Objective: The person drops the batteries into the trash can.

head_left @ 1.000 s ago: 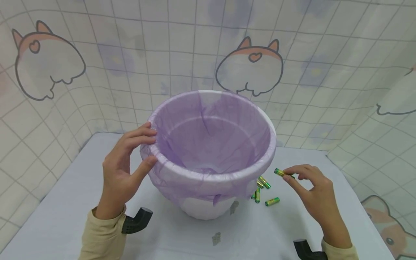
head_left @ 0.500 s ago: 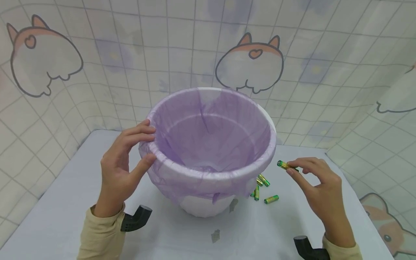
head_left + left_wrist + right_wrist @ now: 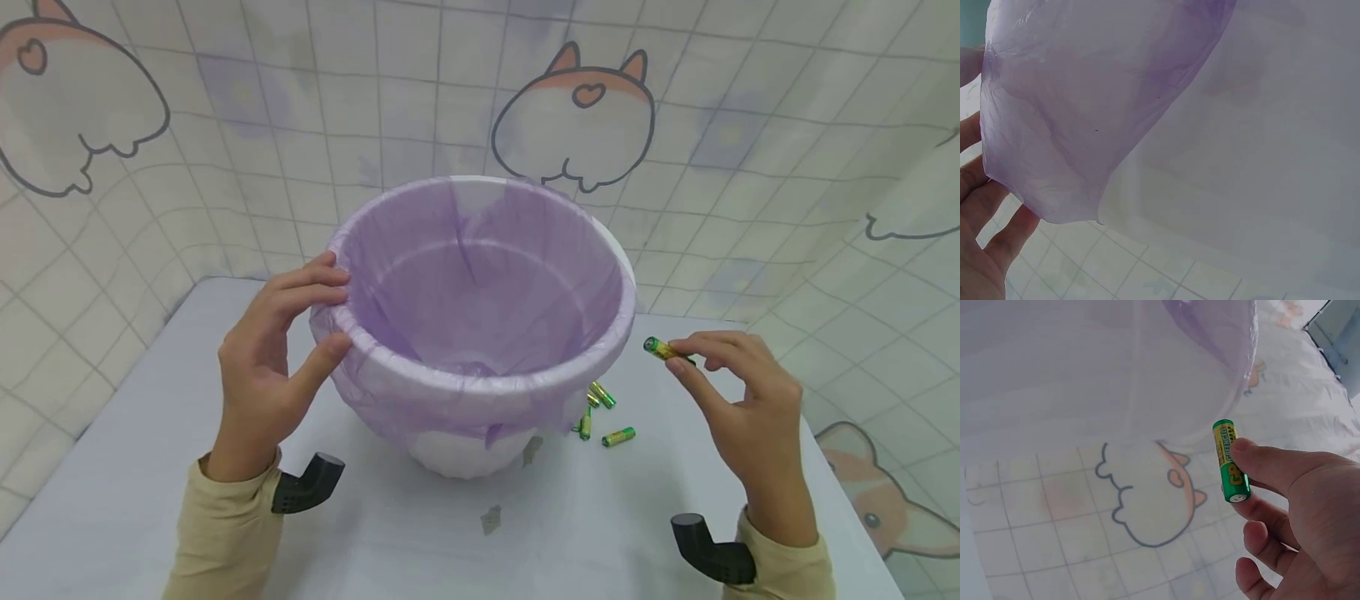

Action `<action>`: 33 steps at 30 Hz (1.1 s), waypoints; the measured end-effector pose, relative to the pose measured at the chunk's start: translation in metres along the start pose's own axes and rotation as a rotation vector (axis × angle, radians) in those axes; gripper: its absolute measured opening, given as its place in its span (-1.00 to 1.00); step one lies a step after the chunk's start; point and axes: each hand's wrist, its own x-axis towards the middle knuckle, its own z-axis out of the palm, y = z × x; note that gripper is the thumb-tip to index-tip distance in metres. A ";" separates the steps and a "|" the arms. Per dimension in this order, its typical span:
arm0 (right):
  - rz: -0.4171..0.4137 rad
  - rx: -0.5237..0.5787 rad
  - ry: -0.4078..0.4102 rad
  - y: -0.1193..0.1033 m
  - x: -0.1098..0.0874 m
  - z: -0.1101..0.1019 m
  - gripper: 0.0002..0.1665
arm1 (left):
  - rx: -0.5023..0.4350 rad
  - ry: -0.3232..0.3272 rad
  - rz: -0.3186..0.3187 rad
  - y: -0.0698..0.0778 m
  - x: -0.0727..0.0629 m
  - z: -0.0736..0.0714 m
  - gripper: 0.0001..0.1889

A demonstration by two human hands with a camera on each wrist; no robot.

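A white bin (image 3: 457,457) lined with a thin purple bag (image 3: 495,317) stands on the table. My left hand (image 3: 266,367) rests at the bin's left rim, fingers and thumb spread along the bag-covered edge. In the left wrist view its fingers (image 3: 1000,194) lie partly behind the bag. With thumb and fingers, my right hand (image 3: 750,408) pinches a small green and yellow battery (image 3: 1231,461), held in the air just right of the bin. Several similar batteries lie on the table at the bin's right, including a separate one (image 3: 618,437) nearer me; the bin partly hides the others.
A pale cloth covers the table (image 3: 405,542), with grey marks (image 3: 491,520) in front of the bin. Behind and at the sides hangs a white curtain (image 3: 420,108) with grid lines and cartoon corgis. Black wrist mounts (image 3: 712,550) sit at both sleeves.
The right hand has lifted the battery a little higher beside the bin. My left hand stays on the rim. The head view has tilted down slightly, so everything sits higher in the picture.
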 end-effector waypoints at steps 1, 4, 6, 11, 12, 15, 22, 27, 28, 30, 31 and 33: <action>-0.002 0.005 0.003 -0.001 0.001 0.000 -0.66 | 0.000 -0.001 0.002 0.000 0.001 0.000 -0.63; -0.013 0.025 0.014 -0.003 0.004 0.000 -0.66 | -0.003 -0.004 0.010 -0.001 0.002 0.000 -0.63; -0.024 0.042 0.022 -0.004 0.005 0.000 -0.66 | -0.003 -0.010 0.013 -0.002 0.002 0.000 -0.62; -0.045 0.068 0.045 -0.004 0.005 -0.001 -0.67 | 0.007 -0.031 0.018 -0.005 0.002 -0.001 -0.62; -0.046 0.065 0.048 -0.005 0.006 -0.001 -0.68 | 0.011 -0.034 0.018 -0.005 0.002 -0.001 -0.62; -0.059 0.070 0.055 -0.007 0.007 -0.001 -0.72 | 0.021 -0.039 0.013 -0.006 0.002 -0.001 -0.63; -0.113 0.146 0.077 -0.013 0.017 0.003 -0.78 | 0.022 -0.025 0.018 -0.004 0.000 -0.003 -0.65; -0.148 0.165 0.065 -0.016 0.023 0.004 -0.78 | 0.020 -0.024 0.020 -0.003 -0.002 -0.003 -0.64; -0.152 0.162 0.061 -0.017 0.025 0.004 -0.78 | 0.020 -0.025 0.020 -0.003 -0.002 -0.003 -0.64; -0.158 0.151 0.057 -0.019 0.027 0.003 -0.78 | 0.024 -0.026 0.022 -0.003 -0.002 -0.003 -0.64; -0.162 0.144 0.056 -0.020 0.029 0.003 -0.78 | 0.025 -0.026 0.023 -0.003 -0.002 -0.003 -0.64; -0.174 0.134 0.057 -0.021 0.031 0.002 -0.78 | 0.026 -0.024 0.024 -0.003 -0.001 -0.003 -0.64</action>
